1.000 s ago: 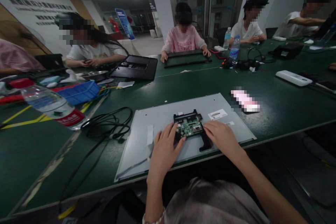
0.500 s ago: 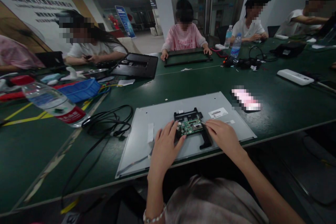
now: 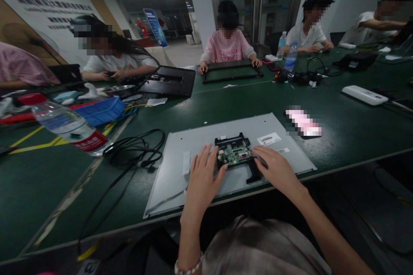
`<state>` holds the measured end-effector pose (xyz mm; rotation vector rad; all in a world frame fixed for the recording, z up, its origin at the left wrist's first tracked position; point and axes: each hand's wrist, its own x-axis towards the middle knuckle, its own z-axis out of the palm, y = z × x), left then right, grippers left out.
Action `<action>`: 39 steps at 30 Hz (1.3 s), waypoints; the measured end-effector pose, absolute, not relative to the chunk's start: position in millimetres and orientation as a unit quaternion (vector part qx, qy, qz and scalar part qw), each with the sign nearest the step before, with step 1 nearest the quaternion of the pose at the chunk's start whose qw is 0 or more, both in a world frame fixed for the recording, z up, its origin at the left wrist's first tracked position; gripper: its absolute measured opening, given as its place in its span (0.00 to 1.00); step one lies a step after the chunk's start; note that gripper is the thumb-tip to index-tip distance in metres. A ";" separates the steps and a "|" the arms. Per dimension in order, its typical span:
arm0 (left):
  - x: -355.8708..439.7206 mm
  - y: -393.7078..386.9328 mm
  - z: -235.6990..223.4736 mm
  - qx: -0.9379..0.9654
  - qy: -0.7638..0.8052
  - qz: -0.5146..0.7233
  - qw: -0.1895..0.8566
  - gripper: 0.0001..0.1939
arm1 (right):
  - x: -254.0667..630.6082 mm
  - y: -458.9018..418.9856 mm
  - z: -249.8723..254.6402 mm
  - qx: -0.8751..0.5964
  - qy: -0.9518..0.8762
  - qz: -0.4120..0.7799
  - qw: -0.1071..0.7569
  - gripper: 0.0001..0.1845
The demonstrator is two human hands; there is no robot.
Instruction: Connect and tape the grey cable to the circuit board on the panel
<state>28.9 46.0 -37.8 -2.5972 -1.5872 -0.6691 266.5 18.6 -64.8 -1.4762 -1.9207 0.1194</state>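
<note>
A green circuit board (image 3: 236, 154) sits in a black plastic bracket (image 3: 254, 173) on the back of a pale metal display panel (image 3: 174, 154). My left hand (image 3: 203, 176) lies over the panel with its fingers stretched and its thumb apart; its fingertips and thumb touch the bracket's left side. My right hand (image 3: 274, 164) is closed round a slim dark-handled tool (image 3: 260, 161) that looks like a screwdriver. The tool's front end points at the board's right edge, beside a metal connector (image 3: 243, 154). The exact tip contact is too small to make out.
A black cable coil (image 3: 135, 148) and a water bottle (image 3: 69, 126) lie left of the panel, near a blue basket (image 3: 105, 111). At the right are a phone (image 3: 303, 122) and a white device (image 3: 364, 95). Across the table, a person's hands touch a black frame (image 3: 232, 78).
My right hand has turned slightly, so the tool's dark handle now shows beside the fingers. My left hand stays nearly in place. The whole view has shifted a little.
</note>
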 end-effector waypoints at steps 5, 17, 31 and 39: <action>4.6 34.1 -16.8 -0.792 -0.513 -0.330 0.039 0.20 | 267.7 10.5 -67.5 -0.562 -0.726 0.021 0.396 0.20; -84.1 35.3 -36.4 -0.767 -0.570 -0.282 -0.083 0.18 | 264.0 4.4 -73.7 -0.556 -0.733 -0.003 0.393 0.19; -68.4 29.4 -25.4 -0.773 -0.578 -0.249 -0.075 0.18 | 265.2 0.7 -73.5 -0.548 -0.735 -0.003 0.400 0.17; -52.9 40.0 -30.9 -0.773 -0.571 -0.276 -0.010 0.14 | 266.9 2.3 -74.6 -0.527 -0.737 -0.017 0.423 0.17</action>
